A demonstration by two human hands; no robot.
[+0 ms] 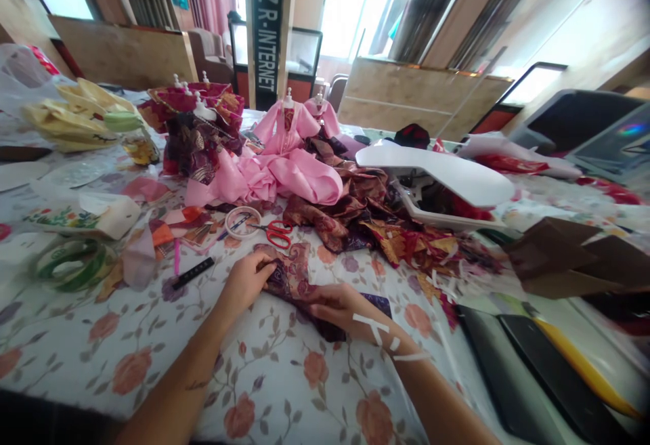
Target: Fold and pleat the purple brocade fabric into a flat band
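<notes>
A piece of dark purple and rose patterned fabric [294,265] lies on the flowered tablecloth [274,391], in front of red-handled scissors [279,234]. At the fabric's left edge, my left hand [247,279] pinches it between thumb and fingers. My right hand [338,306] rests over the right part of the fabric, its fingers close together and pointing left; what the fingertips hold, if anything, is hidden beneath them. Strips of white tape stick to my right wrist and forearm. A roll of white tape [242,223] lies left of the scissors.
Pink satin cloth [305,177] and small dressed figures [288,120] stand behind. Green tape [74,263] and a black strip [193,273] lie left. A white tray [431,213], fabric scraps [406,245], brown paper [553,255] and dark flat items [543,364] are on the right.
</notes>
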